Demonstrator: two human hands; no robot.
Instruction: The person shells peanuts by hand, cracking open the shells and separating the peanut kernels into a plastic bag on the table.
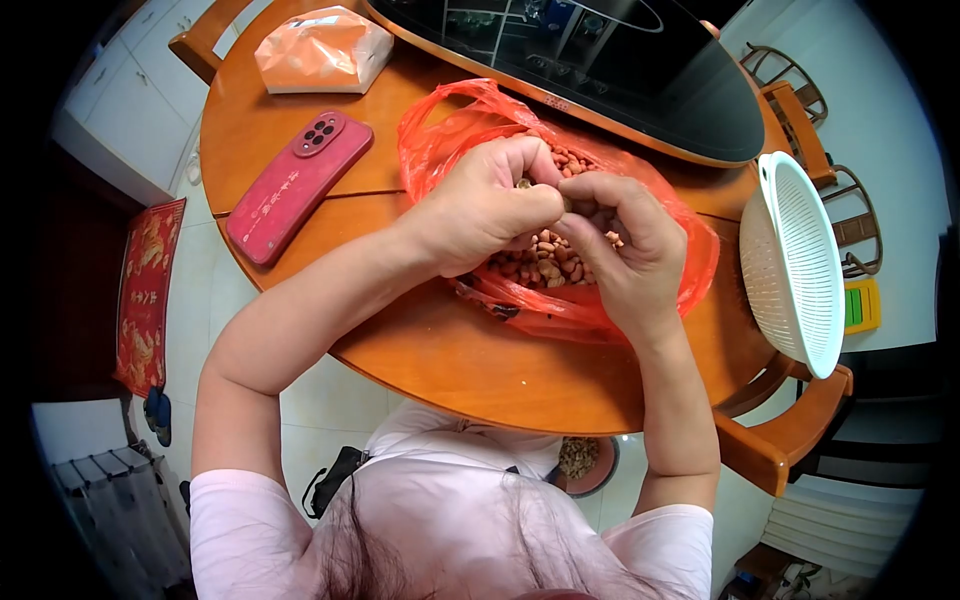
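Note:
Over an open red plastic bag (440, 135) on the table, my two hands meet fingertip to fingertip. Inside the bag lie many reddish-brown peanuts (545, 265), some paler than others. My left hand (500, 195) is closed, thumb and index finger pinched at a small peanut that the fingers mostly hide. My right hand (635, 235) pinches at the same spot from the other side, thumb against bent index finger. The bag spreads around and beneath both hands, its rim crumpled.
A red phone (300, 185) and an orange tissue pack (323, 50) lie on the round wooden table (440, 365). Behind the bag is a dark glass turntable (600, 70). A white colander (790, 265) stands at the right edge. Below, a bin (580, 460) holds shell-like scraps.

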